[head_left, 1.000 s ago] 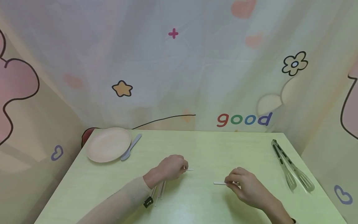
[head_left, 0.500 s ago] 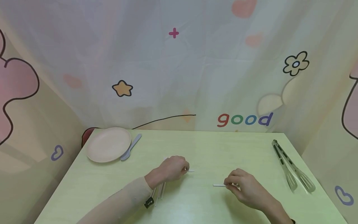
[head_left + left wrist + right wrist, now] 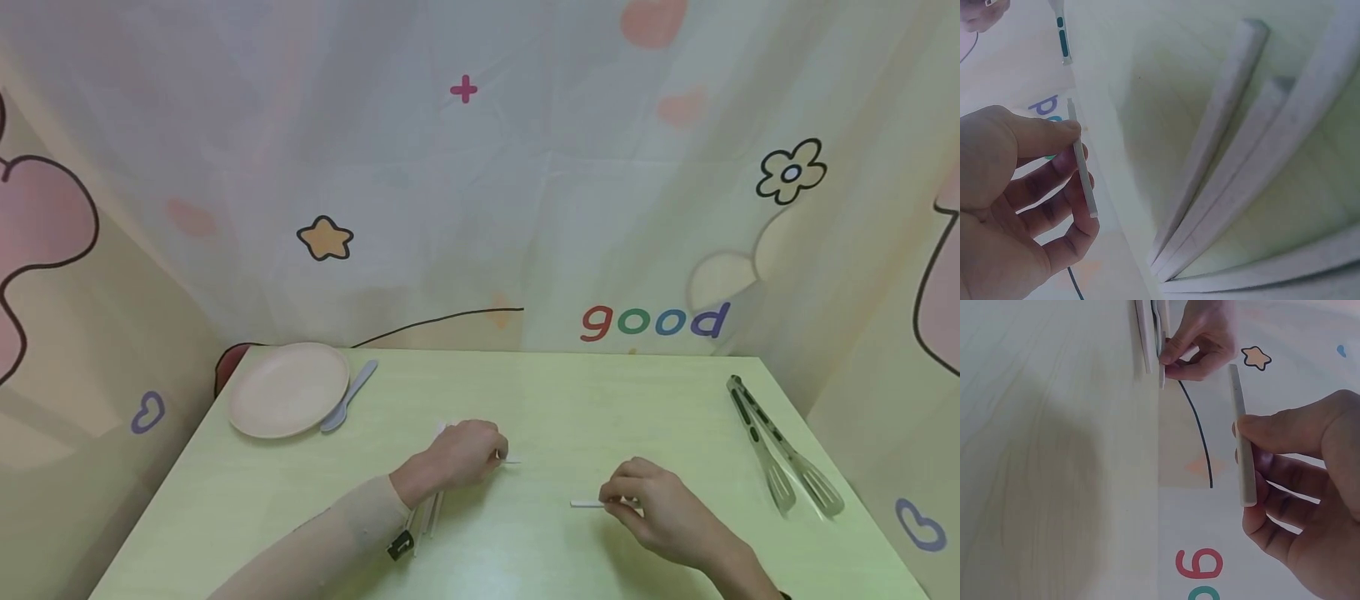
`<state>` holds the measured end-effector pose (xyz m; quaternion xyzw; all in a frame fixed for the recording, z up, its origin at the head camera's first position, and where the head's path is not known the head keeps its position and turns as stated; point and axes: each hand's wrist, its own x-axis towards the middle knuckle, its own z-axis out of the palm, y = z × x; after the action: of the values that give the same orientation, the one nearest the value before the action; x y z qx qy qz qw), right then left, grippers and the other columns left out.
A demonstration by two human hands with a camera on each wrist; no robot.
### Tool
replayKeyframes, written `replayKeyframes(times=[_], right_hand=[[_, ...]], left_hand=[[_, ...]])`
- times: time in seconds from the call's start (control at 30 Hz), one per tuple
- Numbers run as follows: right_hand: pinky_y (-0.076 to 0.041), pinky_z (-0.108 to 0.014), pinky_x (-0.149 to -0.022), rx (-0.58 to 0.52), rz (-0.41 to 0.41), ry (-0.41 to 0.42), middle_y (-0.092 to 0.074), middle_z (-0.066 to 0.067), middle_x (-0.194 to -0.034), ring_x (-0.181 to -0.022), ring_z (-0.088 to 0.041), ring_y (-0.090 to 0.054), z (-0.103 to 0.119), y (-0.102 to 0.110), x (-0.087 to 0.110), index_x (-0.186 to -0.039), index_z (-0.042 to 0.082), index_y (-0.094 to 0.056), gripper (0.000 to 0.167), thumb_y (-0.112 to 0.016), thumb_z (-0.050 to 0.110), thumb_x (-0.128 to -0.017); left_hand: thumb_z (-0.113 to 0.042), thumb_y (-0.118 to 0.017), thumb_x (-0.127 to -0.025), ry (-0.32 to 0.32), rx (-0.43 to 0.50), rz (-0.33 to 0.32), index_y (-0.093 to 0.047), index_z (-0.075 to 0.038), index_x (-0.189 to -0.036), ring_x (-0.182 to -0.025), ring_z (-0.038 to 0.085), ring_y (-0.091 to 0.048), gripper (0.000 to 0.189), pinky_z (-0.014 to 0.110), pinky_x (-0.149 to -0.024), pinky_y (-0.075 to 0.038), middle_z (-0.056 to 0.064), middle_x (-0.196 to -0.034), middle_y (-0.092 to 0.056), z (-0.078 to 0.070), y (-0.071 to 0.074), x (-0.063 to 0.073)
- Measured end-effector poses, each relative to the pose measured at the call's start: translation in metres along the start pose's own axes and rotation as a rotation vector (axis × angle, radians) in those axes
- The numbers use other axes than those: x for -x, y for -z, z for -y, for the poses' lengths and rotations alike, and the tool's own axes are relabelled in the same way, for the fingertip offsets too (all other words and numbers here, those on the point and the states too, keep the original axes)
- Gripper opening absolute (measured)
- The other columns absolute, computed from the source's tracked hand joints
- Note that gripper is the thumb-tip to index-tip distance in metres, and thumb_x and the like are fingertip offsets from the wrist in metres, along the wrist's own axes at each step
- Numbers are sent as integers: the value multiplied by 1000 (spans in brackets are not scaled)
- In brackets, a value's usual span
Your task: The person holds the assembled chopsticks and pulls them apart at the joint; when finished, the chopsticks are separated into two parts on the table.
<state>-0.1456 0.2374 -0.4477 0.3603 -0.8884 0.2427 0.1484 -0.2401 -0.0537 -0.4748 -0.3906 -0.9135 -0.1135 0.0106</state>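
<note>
Slightly lower in the head view than a second ago, one white stick is held above the bench, pinched between thumb and bent fingers of the right hand. The left hand likewise grips a second stick. Each wrist view shows its held stick's length, partly hidden in the head view; the left also reveals fanned sticks close up.

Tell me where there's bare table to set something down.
Free: the far middle of the table, between the spoon and tongs; also the near middle, between the sticks beneath the left hand and the right hand. Crowded: around those sticks, and far left, with plate and spoon.
</note>
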Motion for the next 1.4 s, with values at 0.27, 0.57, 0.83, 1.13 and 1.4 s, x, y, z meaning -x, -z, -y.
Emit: replayKeyframes(times=[0.27,0.57,0.83,1.13,1.4], right_hand=[[-45,-14,-61,0,16,7,-59,19,-83,-75,2,-52,-1,0,1,-83,25,-70,23,-78,4,-77],[-45,-14,-59,-17,57,-10,-58,20,-82,-74,5,-50,1,1,2,-83,25,-70,22,-77,5,-79],[-44,-14,-59,-16,62,-7,-58,20,-82,-74,4,-50,0,2,2,-83,26,-69,22,-77,5,-78],[-43,-13,-60,-26,69,2,-58,20,-81,-73,5,-50,0,2,2,-83,25,-70,22,-77,5,-79],[-43,-11,-61,-24,72,1,-58,21,-82,-74,5,-50,-1,1,5,-83,25,-70,21,-77,5,-78]], left_hand=[[-5,-67,-86,28,-8,16,-76,-16,-91,-76,8,-62,15,19,-54,-45,-6,-87,-68,1,-5,-1],[-2,-66,-81,51,-16,40,-75,-15,-90,-72,7,-57,18,19,-50,-41,-5,-85,-66,0,-10,-2],[0,-64,-82,52,21,68,-75,-14,-91,-78,8,-60,20,16,-52,-42,-5,-88,-67,-4,-12,-2],[0,-65,-82,42,13,77,-75,-14,-86,-75,6,-59,18,17,-60,-45,-6,-83,-67,-6,-16,-4],[2,-65,-80,34,26,72,-75,-13,-85,-77,7,-61,18,19,-66,-49,-5,-82,-68,-6,-17,-4]])
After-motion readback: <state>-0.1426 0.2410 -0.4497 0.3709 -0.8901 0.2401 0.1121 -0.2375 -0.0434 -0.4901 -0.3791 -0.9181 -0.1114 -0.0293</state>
